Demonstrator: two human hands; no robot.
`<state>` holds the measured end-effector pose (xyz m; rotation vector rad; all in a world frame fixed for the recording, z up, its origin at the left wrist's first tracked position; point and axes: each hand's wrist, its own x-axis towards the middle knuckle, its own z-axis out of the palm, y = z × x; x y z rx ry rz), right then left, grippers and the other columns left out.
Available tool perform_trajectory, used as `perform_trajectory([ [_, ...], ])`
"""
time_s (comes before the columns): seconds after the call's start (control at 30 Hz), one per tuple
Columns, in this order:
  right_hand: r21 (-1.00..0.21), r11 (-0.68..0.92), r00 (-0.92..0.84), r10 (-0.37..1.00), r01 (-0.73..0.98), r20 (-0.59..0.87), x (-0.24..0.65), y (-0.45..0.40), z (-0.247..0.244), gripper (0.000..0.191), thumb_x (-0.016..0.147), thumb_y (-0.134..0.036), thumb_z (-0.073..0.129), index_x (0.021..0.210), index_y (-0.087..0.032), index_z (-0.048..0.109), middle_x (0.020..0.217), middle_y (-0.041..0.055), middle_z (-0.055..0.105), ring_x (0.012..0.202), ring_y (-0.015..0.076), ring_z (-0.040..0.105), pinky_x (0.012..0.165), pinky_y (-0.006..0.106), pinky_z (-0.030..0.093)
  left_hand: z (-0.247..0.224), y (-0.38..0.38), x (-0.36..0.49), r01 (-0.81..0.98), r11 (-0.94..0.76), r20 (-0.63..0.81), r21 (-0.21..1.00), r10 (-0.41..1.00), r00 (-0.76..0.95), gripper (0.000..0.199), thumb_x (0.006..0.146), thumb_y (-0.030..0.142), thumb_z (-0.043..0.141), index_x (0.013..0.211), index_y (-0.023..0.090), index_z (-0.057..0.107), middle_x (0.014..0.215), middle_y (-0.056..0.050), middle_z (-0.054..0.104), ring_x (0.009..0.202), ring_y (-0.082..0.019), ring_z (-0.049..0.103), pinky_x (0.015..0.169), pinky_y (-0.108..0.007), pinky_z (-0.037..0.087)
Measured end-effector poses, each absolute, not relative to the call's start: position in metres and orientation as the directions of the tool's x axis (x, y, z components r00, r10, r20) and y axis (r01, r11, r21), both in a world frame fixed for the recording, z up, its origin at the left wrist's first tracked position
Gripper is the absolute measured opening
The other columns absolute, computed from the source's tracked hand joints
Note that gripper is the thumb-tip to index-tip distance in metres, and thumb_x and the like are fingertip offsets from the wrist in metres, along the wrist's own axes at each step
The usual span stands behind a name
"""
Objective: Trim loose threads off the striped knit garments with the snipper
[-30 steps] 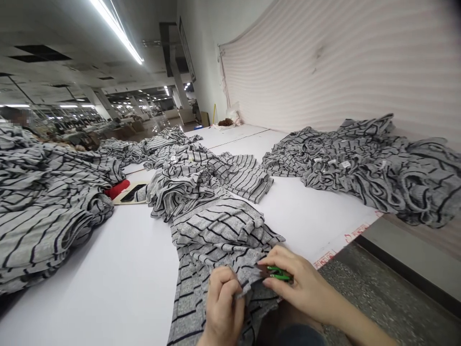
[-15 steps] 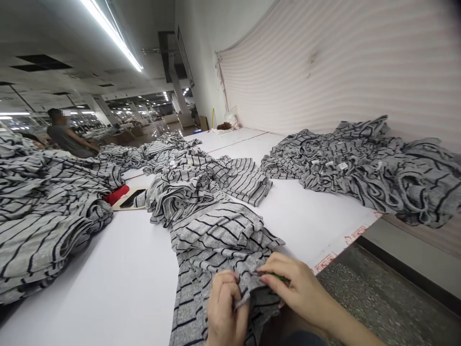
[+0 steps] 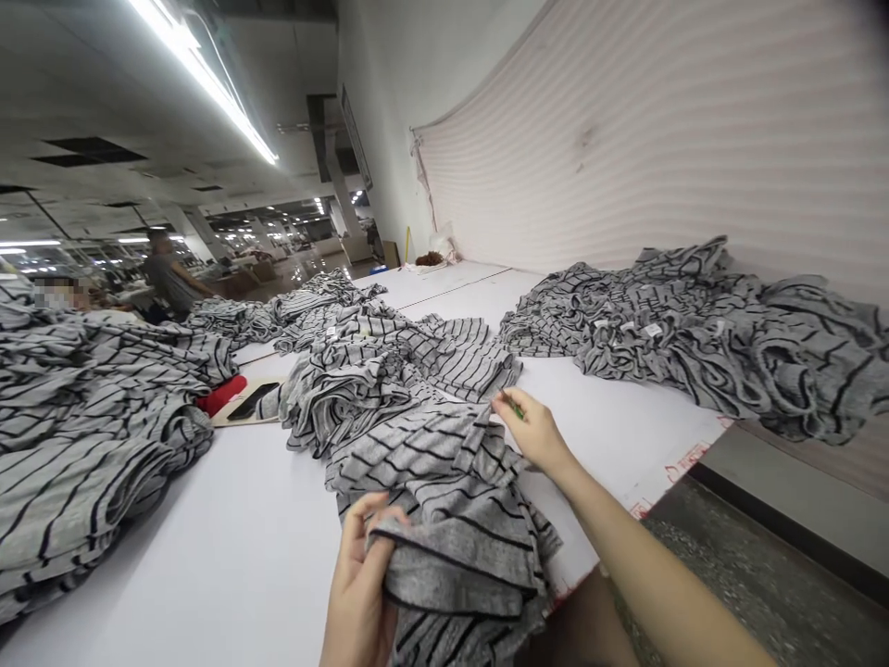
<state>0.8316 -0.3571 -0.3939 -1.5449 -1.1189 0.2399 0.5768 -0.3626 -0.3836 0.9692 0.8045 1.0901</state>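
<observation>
A grey knit garment with dark stripes [image 3: 458,556] lies bunched at the table's near edge. My left hand [image 3: 365,565] is closed on its fabric, thumb and fingers pinching a dark-edged fold. Farther up the cloth, at its right side, my right hand [image 3: 532,426] is closed around a small green tool [image 3: 515,405]; the fingers hide most of it, so its exact kind is unclear. More striped garments [image 3: 347,375] lie heaped just beyond the one I hold.
Big heaps of striped garments lie on the left [image 3: 90,445] and along the wall at right [image 3: 667,324]. Between them is a white tabletop [image 3: 270,528] carrying a red item [image 3: 222,396] and a dark phone-like slab [image 3: 254,400]. Another person [image 3: 170,276] stands far left.
My right hand has moved up and away from my left hand, carrying the green tool. My left hand has shifted left, and the fabric's dark-edged fold is now spread out more.
</observation>
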Motion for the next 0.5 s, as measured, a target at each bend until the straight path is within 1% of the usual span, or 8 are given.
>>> perform_trajectory([
  [0.13, -0.867, 0.152, 0.531, 0.736, 0.474, 0.42, 0.841, -0.348, -0.383, 0.022, 0.082, -0.04, 0.05, 0.076, -0.02, 0.059, 0.071, 0.0006, 0.063, 0.07, 0.0186, 0.058, 0.067, 0.027, 0.043, -0.347, -0.327, 0.608, -0.416, 0.041, 0.101, 0.909, 0.944, 0.313, 0.021, 0.07, 0.024, 0.07, 0.089, 0.02, 0.061, 0.089, 0.0, 0.065, 0.072, -0.011, 0.062, 0.062, -0.017, 0.049],
  [0.2, -0.883, 0.154, 0.555, 0.726, 0.444, 0.406, 0.838, -0.356, -0.385, 0.023, 0.084, -0.04, 0.049, 0.081, -0.02, 0.059, 0.073, 0.0014, 0.065, 0.073, 0.0193, 0.06, 0.07, 0.028, 0.044, -0.331, -0.302, 0.637, -0.424, -0.084, 0.23, 0.902, 0.923, 0.307, 0.016, 0.073, 0.022, 0.066, 0.088, 0.019, 0.062, 0.094, -0.001, 0.067, 0.081, -0.013, 0.065, 0.069, -0.02, 0.052],
  [0.27, -0.898, 0.146, 0.593, 0.705, 0.415, 0.389, 0.833, -0.374, -0.388, 0.026, 0.088, -0.041, 0.046, 0.086, -0.019, 0.06, 0.08, 0.0033, 0.066, 0.081, 0.0199, 0.061, 0.075, 0.028, 0.045, -0.322, -0.274, 0.666, -0.324, -0.295, 0.393, 0.899, 0.869, 0.299, 0.014, 0.081, 0.023, 0.058, 0.093, 0.017, 0.061, 0.097, -0.004, 0.068, 0.085, -0.015, 0.066, 0.073, -0.025, 0.053],
  [0.33, -0.908, 0.138, 0.607, 0.702, 0.397, 0.372, 0.824, -0.396, -0.389, 0.029, 0.091, -0.042, 0.044, 0.087, -0.019, 0.06, 0.08, 0.0035, 0.066, 0.084, 0.0196, 0.061, 0.079, 0.028, 0.045, -0.323, -0.244, 0.691, -0.273, -0.366, 0.44, 0.89, 0.848, 0.297, 0.024, 0.091, 0.023, 0.044, 0.102, 0.011, 0.061, 0.101, -0.004, 0.066, 0.09, -0.015, 0.065, 0.076, -0.027, 0.051],
  [0.37, -0.912, 0.132, 0.593, 0.721, 0.389, 0.357, 0.818, -0.406, -0.388, 0.029, 0.092, -0.042, 0.044, 0.086, -0.018, 0.061, 0.075, 0.0024, 0.065, 0.082, 0.019, 0.061, 0.079, 0.028, 0.045, -0.329, -0.23, 0.7, -0.241, -0.394, 0.454, 0.887, 0.839, 0.299, 0.038, 0.097, 0.024, 0.028, 0.105, 0.007, 0.061, 0.104, -0.005, 0.064, 0.094, -0.016, 0.064, 0.078, -0.028, 0.05],
  [0.4, -0.918, 0.125, 0.563, 0.756, 0.377, 0.334, 0.812, -0.415, -0.388, 0.03, 0.093, -0.042, 0.045, 0.088, -0.018, 0.062, 0.069, 0.0008, 0.063, 0.077, 0.018, 0.06, 0.078, 0.028, 0.045, -0.336, -0.218, 0.706, -0.2, -0.424, 0.467, 0.884, 0.832, 0.301, 0.044, 0.099, 0.026, 0.024, 0.106, 0.005, 0.062, 0.106, -0.005, 0.062, 0.096, -0.018, 0.063, 0.08, -0.031, 0.05],
  [0.43, -0.926, 0.118, 0.514, 0.804, 0.357, 0.301, 0.805, -0.422, -0.388, 0.03, 0.094, -0.042, 0.045, 0.092, -0.018, 0.063, 0.065, -0.0008, 0.062, 0.071, 0.0169, 0.06, 0.075, 0.027, 0.046, -0.346, -0.208, 0.71, -0.154, -0.448, 0.474, 0.881, 0.83, 0.295, 0.027, 0.096, 0.03, 0.043, 0.105, 0.014, 0.062, 0.107, -0.006, 0.064, 0.093, -0.018, 0.063, 0.079, -0.035, 0.054],
  [0.5, -0.947, 0.108, 0.366, 0.904, 0.301, 0.219, 0.786, -0.432, -0.391, 0.032, 0.096, -0.042, 0.043, 0.101, -0.019, 0.064, 0.065, -0.002, 0.062, 0.066, 0.0158, 0.059, 0.072, 0.027, 0.046, -0.367, -0.194, 0.713, -0.058, -0.521, 0.512, 0.852, 0.805, 0.299, 0.03, 0.096, 0.034, 0.042, 0.11, 0.013, 0.06, 0.109, -0.006, 0.061, 0.097, -0.02, 0.062, 0.082, -0.038, 0.053],
])
